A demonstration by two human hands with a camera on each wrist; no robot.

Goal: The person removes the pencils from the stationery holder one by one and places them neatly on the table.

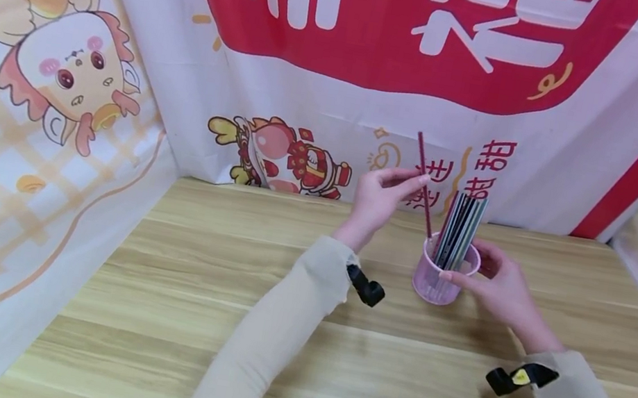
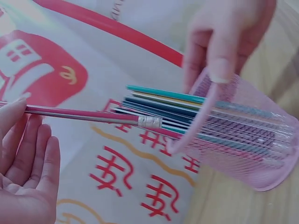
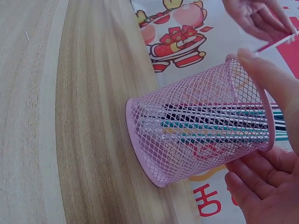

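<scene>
Between thumb and fingertips my left hand [image 1: 379, 196] pinches a dark red pencil [image 1: 421, 150], which slants with its lower end at the rim of a pink mesh pen cup [image 1: 428, 282]. In the left wrist view that end of the red pencil [image 2: 84, 113] has a silver band and lies just outside the cup's mouth. Several dark, white and green pencils [image 1: 463, 227] stand bunched in the cup. My right hand [image 1: 501, 286] grips the cup at its rim, with the thumb on the near side and the fingers behind.
The cup is by the back edge of the wood-patterned table [image 1: 259, 252]. Behind it hangs a printed cloth [image 1: 178, 91] in white and red, and a cartoon-printed cloth [image 1: 131, 146] covers the left side. Black straps are on both wrists.
</scene>
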